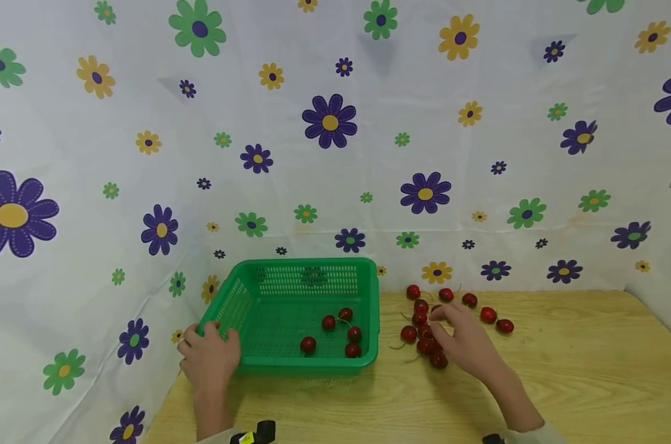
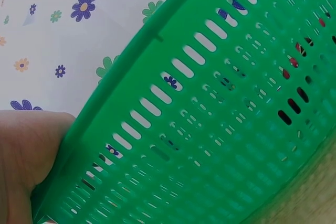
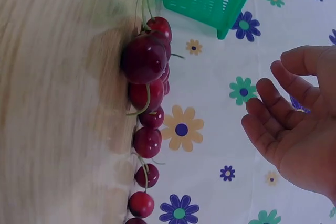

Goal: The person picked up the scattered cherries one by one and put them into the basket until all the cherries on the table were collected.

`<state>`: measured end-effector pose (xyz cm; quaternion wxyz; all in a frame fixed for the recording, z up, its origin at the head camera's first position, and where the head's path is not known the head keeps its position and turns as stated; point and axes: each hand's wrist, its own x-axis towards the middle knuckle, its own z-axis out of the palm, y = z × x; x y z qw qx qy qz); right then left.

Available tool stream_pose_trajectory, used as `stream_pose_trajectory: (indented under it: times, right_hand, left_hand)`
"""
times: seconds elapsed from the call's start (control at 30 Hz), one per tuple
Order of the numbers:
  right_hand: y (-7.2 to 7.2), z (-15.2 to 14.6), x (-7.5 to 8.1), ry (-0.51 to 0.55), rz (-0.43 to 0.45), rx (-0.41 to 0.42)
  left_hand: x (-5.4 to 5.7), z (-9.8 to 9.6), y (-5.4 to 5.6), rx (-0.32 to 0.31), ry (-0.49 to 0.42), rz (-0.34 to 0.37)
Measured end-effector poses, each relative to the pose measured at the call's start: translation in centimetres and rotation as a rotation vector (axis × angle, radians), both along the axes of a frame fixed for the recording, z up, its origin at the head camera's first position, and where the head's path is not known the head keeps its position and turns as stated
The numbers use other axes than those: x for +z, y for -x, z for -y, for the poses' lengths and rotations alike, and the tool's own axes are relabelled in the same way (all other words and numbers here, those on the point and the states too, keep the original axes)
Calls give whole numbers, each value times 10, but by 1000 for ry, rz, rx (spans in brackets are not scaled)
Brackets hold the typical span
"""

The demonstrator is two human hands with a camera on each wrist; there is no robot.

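A green plastic basket (image 1: pixel 302 362) with slotted walls stands left of centre on the table. My left hand (image 1: pixel 210 357) grips its rim at the near left corner; in the left wrist view that hand (image 2: pixel 23 156) lies against the basket's edge. Inside the basket are several red cherries (image 1: pixel 308 345), toward the right side. To the right of the basket, loose cherries (image 1: pixel 409 334) with stems lie in a cluster. Over them hovers my right hand (image 1: pixel 469 342), its fingers loosely bent. The right wrist view shows this hand (image 3: pixel 299 114) holding nothing, apart from the cherries (image 3: pixel 143 60).
The light wooden table (image 1: pixel 591 370) extends to the right and in front. White cloth (image 1: pixel 369 179) printed with flowers hangs behind the table and along both sides. A few cherries (image 1: pixel 488 315) lie spread out close to the back cloth.
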<state>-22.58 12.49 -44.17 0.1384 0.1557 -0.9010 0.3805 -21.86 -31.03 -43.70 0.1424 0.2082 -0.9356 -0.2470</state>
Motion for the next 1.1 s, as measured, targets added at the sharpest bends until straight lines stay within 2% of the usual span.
stream_pose_trajectory:
  times: [0.2,0.47,0.87,1.1]
  right_hand:
    - [-1,-11,-7,24,9,-5]
    - [-3,-26,-10,18,25,-36]
    - [-9,-37,-20,-38,66,-81]
    - [-12,-37,-21,-67,72,-83]
  left_hand:
    - [-2,-1,1,3,-3,-1]
    - [-2,-2,1,29,-2,43]
    - [3,0,-2,19,-11,20]
    - [0,-1,-1,13,-7,18]
